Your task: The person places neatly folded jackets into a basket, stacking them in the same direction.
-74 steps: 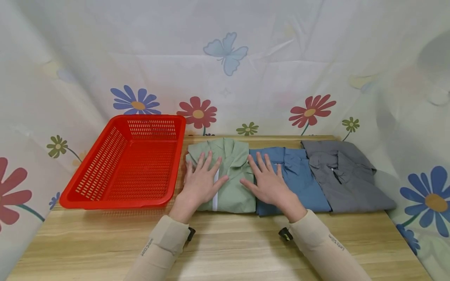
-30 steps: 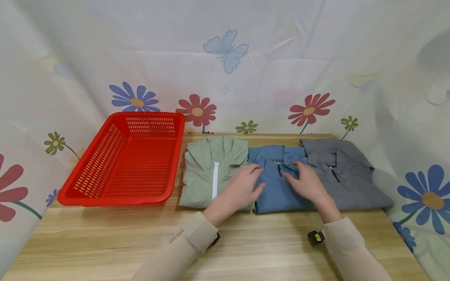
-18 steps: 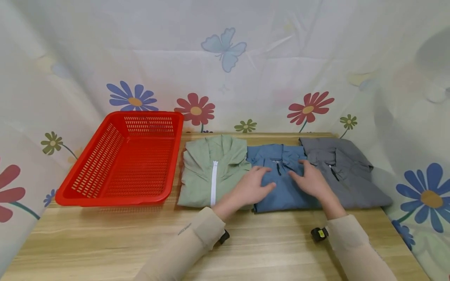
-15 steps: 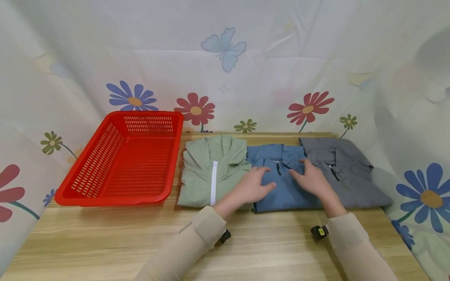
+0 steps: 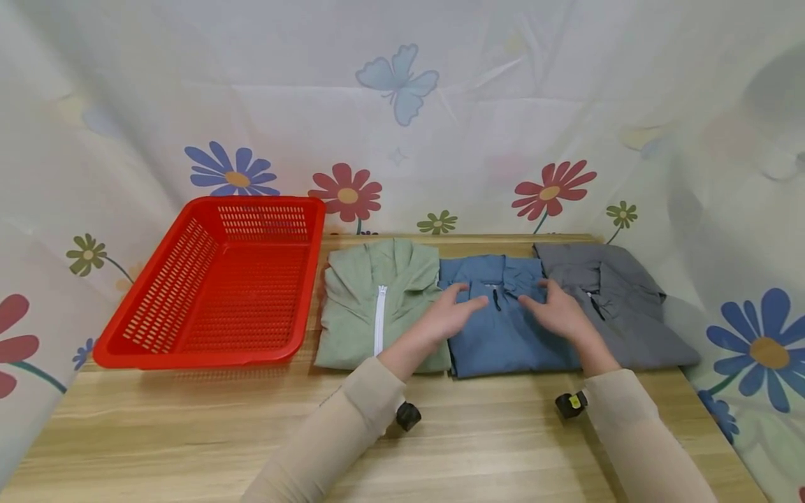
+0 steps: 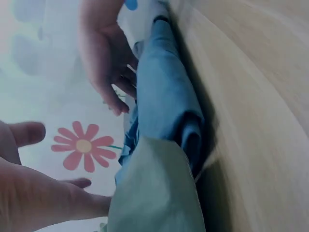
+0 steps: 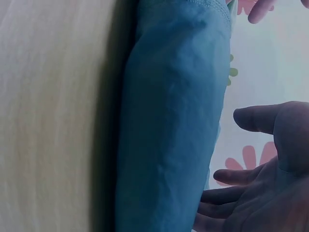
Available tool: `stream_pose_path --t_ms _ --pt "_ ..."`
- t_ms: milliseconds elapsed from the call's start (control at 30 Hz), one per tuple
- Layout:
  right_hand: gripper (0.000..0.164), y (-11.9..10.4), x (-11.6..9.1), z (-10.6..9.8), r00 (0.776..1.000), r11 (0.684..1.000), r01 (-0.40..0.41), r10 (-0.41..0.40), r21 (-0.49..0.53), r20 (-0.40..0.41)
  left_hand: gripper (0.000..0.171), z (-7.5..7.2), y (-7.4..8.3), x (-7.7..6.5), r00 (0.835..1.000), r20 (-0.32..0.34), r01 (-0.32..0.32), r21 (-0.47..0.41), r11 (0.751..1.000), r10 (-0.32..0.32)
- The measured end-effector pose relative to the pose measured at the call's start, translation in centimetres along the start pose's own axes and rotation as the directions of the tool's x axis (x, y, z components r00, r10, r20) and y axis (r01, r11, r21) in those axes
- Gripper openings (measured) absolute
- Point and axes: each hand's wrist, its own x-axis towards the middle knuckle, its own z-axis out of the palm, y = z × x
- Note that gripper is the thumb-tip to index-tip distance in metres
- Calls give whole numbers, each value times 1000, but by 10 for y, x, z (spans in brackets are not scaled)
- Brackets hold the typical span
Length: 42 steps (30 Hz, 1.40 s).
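Three folded garments lie side by side: a sage-green jacket [image 5: 352, 307] with a white zip, a blue half-zip top [image 5: 509, 342] and a dark grey one [image 5: 635, 321]. My left hand [image 5: 440, 314] is at the seam between green and blue, thumb apart from the fingers. Over the blue top's right side is my right hand [image 5: 562, 314], thumb pointing inward. Both palms face each other across the blue top, holding nothing. In the wrist views, the left hand [image 6: 43, 193] and right hand [image 7: 270, 193] reach past the folded edges; whether fingertips touch cloth is hidden.
A red plastic basket [image 5: 308, 293] with slotted walls stands left of the green jacket, with nothing inside. The wooden table [image 5: 189, 433] extends in front of the garments. A flowered curtain [image 5: 478, 126] hangs behind and at both sides.
From lying spread on the green jacket and the blue top's left edge, both hands have shifted right to either side of the blue top. Lately they have moved only slightly; the garments keep their places.
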Motion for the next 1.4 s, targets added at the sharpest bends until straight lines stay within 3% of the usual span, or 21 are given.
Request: stream_pose_path --t_ms 167,400,667,967,1400 --pt "74 3 -1 -5 999 1000 30 -30 8 18 76 -1 4 -2 999 -35 32 -120 992 -36" --pt "69 2 -6 -15 997 999 36 -39 35 70 78 -1 6 -5 995 -80 49 -208 977 -66" --pt "71 4 -3 -13 994 1000 27 -29 15 103 84 -3 1 0 988 -87 99 -297 950 -130" --pt "71 5 -2 -10 998 996 33 -29 -87 53 83 -7 -8 10 984 -61 141 -313 939 -168" --pt "66 2 0 -6 998 999 28 -26 -34 63 84 -6 -9 21 981 -77 149 -305 941 -180"
